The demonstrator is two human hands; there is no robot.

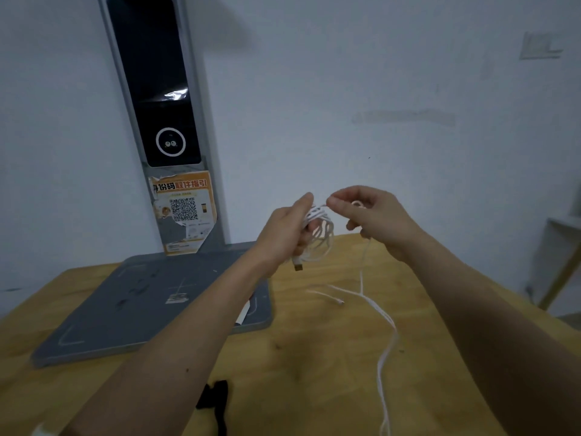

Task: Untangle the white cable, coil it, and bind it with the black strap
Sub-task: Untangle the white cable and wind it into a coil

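Note:
My left hand grips a small bundle of white cable loops held up above the wooden table; a USB plug hangs from the bundle below the hand. My right hand pinches a strand of the same cable just right of the bundle, with a loop showing between its fingers. The free length drops from the right hand, runs across the table and off the near edge. The cable's small end plug lies on the table. The black strap lies on the table near the front, beside my left forearm.
A grey scanner kiosk base plate lies on the table's left half, with its upright column and an orange QR sticker behind. The white wall stands close behind the table. A shelf frame is at the far right.

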